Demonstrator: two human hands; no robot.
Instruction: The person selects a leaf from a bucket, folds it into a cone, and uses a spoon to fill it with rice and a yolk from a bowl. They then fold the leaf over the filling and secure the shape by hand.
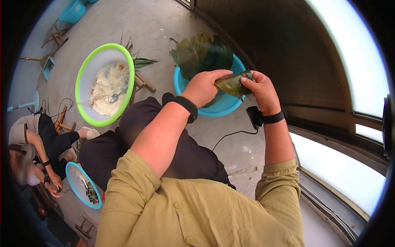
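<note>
Both hands hold a folded green leaf (231, 85) above a blue basin (225, 108). My left hand (204, 87) grips the leaf's left end, its fingers reaching over the top edge. At the right end, my right hand (262, 91) pinches it, thumb on the near face, and a leaf strip loops by the fingertips. Whether anything lies inside the fold cannot be made out. Broad dark leaves (201, 55) stand in the basin behind the hands. To the left, a green-rimmed basin (80, 88) contains white rice (108, 88) and a metal spoon (114, 98).
A seated person (35, 138) works at the far left near a smaller blue-rimmed basin (70, 181). A small wooden stool (144, 82) and narrow leaves (143, 62) lie beyond the rice basin. A dark panel (284, 53) and window frame border the right side. A cable (232, 133) hangs from my right wrist.
</note>
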